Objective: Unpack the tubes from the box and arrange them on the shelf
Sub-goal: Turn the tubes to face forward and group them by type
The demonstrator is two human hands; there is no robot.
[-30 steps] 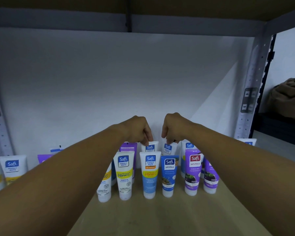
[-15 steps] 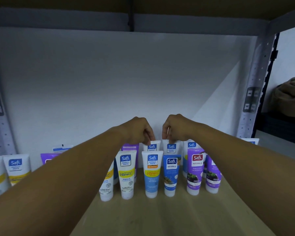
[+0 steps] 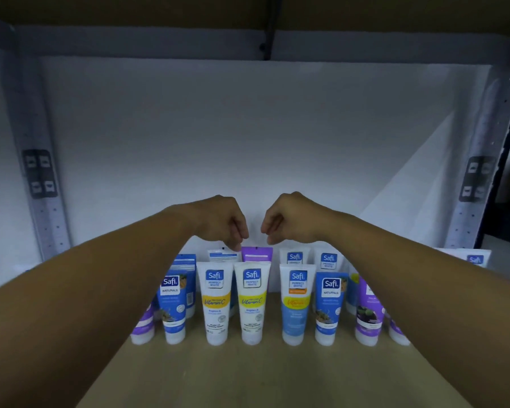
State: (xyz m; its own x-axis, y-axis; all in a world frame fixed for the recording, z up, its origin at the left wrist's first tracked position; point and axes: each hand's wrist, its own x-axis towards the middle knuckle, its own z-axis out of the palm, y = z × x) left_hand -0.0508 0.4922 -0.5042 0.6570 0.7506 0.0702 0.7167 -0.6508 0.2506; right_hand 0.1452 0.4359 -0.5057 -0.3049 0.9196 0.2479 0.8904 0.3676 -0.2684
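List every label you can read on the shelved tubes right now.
"Safi PERFECT WHITE", "Vitamin C": two white tubes.
"Safi PERFECT WHITE": white-and-light-blue tube; script below blurred.
"Safi NATURALS": blue tubes.
"Safi": back-row tubes.
Purple tube and fine print: unreadable.

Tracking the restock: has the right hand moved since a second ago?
Yes. The right hand shifted left along the back row, from the white Safi tube behind the blue Naturals tube toward the purple tube.
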